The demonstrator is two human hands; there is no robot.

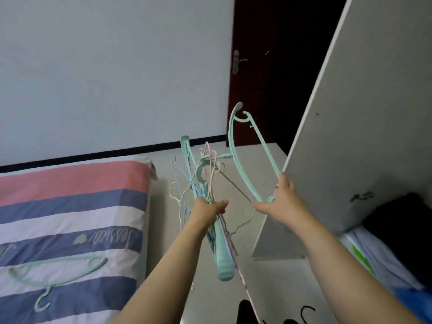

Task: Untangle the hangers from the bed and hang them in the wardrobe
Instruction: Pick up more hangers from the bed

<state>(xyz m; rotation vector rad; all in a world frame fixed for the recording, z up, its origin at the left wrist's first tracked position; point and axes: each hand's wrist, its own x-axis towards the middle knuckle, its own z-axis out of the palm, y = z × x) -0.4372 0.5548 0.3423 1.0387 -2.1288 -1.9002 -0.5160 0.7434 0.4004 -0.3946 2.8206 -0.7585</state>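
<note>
The left hand (208, 208) grips a tangled bunch of thin wire and mint plastic hangers (205, 183) above the floor, beside the striped bed (70, 206). The right hand (279, 202) holds one mint-green plastic hanger (243, 150) near the white wardrobe door (350, 113). Another mint hanger (58, 274) lies on the bed's near corner.

The striped bed sheet (70, 213) goes salmon pink, slate blue, white, then blue again, with grey cursive lettering on one blue band. Mint green plastic hanger (251, 157) up top, another mint green hanger (58, 274) lying on the sheet. The tangled bundle of thin hangers (203, 188) mixes mint, pale pink, light blue, white and a brownish wire one. Wall (112, 73) is pale grey-white with a black baseboard strip (112, 153), the door (268, 66) dark reddish brown, the wardrobe panel (362, 125) off-white.
</note>
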